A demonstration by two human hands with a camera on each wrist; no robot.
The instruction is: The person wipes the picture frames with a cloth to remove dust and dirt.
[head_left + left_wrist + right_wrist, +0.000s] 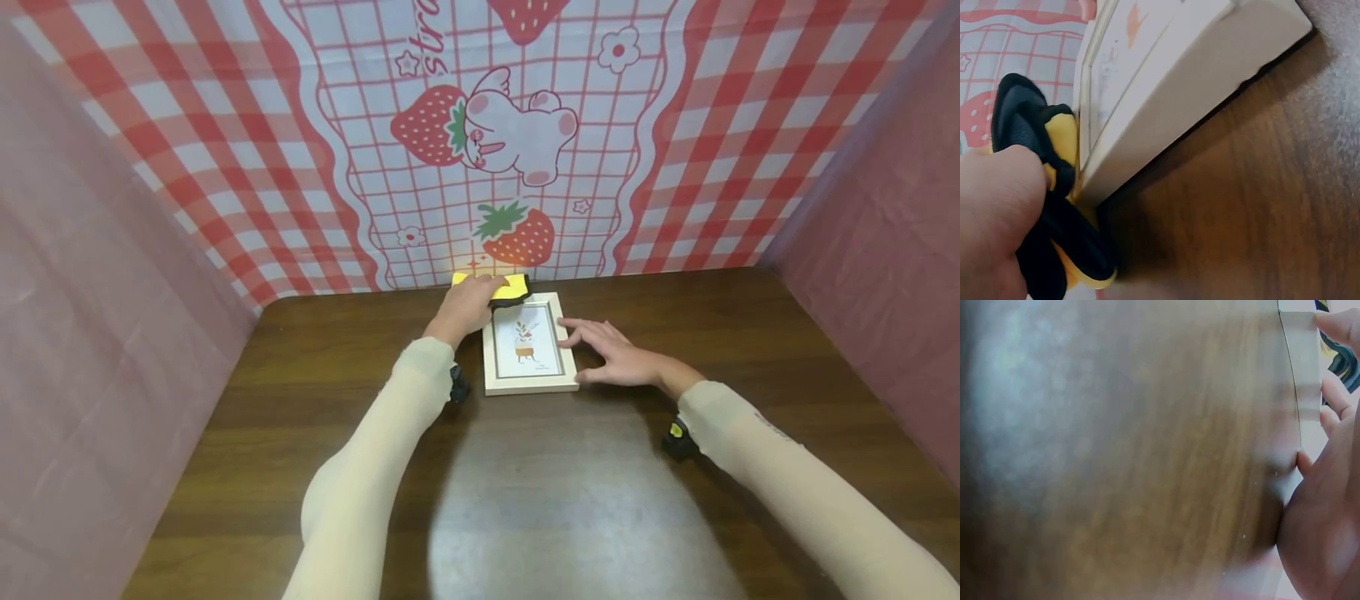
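Note:
My left hand (467, 308) grips a folded yellow and black cloth (513, 287) at the far-left corner of a picture frame. In the left wrist view, the bunched cloth (1063, 134) lies against the end of the frame's pale side (1166, 94). The cream picture frame (531, 385) lies flat on the table, showing a print of a plant in an orange pot. My right hand (618, 357), fingers spread, touches the frame's right edge. In the right wrist view, several fingertips (1327, 415) rest along that edge.
The brown wood-grain table (570, 483) extends around the frame. Behind it hangs a red-and-white checked strawberry cloth (360, 158), close to the frame's far end. Pink drapes (97, 275) flank both sides.

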